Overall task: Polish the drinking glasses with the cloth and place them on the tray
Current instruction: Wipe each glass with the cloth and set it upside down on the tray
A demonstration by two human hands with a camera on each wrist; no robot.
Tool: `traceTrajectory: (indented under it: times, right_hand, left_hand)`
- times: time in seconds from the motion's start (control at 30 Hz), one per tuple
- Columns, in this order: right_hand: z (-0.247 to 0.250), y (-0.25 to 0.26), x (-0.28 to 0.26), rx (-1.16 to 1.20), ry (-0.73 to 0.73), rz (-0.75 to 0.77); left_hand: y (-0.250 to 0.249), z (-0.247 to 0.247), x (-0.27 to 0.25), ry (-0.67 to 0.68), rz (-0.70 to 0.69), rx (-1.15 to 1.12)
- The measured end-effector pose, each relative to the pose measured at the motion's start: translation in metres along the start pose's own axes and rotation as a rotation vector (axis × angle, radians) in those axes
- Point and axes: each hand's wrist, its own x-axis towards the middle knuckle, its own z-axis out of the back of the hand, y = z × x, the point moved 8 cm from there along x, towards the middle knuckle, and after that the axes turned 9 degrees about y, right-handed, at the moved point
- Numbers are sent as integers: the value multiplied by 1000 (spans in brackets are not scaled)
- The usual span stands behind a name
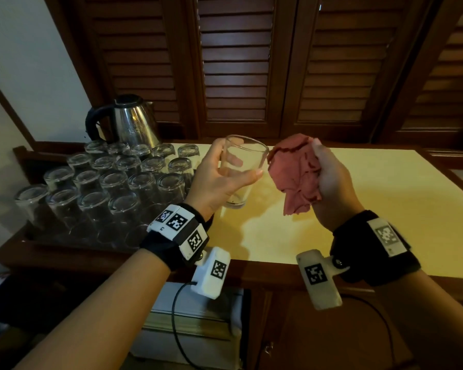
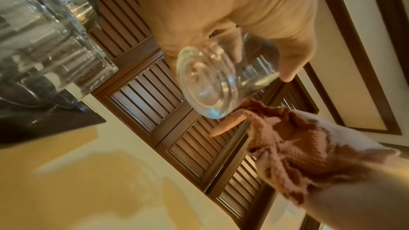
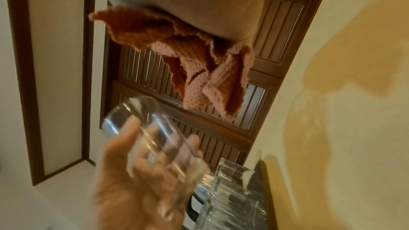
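My left hand [image 1: 225,173] grips a clear drinking glass [image 1: 242,169] upright above the cream tabletop, thumb in front and fingers behind it. From the left wrist view the glass [image 2: 221,80] shows its thick base, and the same glass [image 3: 150,134] appears in the right wrist view. My right hand [image 1: 329,177] holds a bunched pink cloth [image 1: 294,174] just to the right of the glass, a small gap between them. The cloth [image 2: 294,148] hangs in folds [image 3: 199,62]. A dark wooden tray [image 1: 24,236] at the left carries several upturned glasses [image 1: 112,182].
A steel electric kettle [image 1: 129,121] stands behind the tray. The cream tabletop [image 1: 372,209] stretches to the right, edged in dark wood. Brown louvred shutters [image 1: 238,62] close off the back. A white box [image 1: 193,324] sits below the table's front edge.
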Motion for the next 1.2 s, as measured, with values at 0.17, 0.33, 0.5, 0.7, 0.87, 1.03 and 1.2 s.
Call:
traceTrajectory:
  times: [0.17,0.33,0.5,0.7,0.87,1.03,1.2]
  right_hand:
    - [-27,32,-10,-286,210,153]
    - [-61,36,-22,-724,408,236]
    - [-59,20,-25,-829,507,-33]
    - [-58,31,-22,-856,664,-56]
    - [-57,57,-15,-882,456,322]
    - [-59,47,-17,-812,348,434]
    - [-71,29,-14,-821,637,243]
  left_hand:
    - [-1,-3,-2,78,65,121]
    - [-6,1,2,81,65,237]
    - [-22,0,1,210,13,425]
    - [-15,-8,-6,347,82,413]
    - [-11,-9,-7,329,69,318]
    - [-19,-7,-6,298,22,254]
    - [-16,-11,-7,367,26,254]
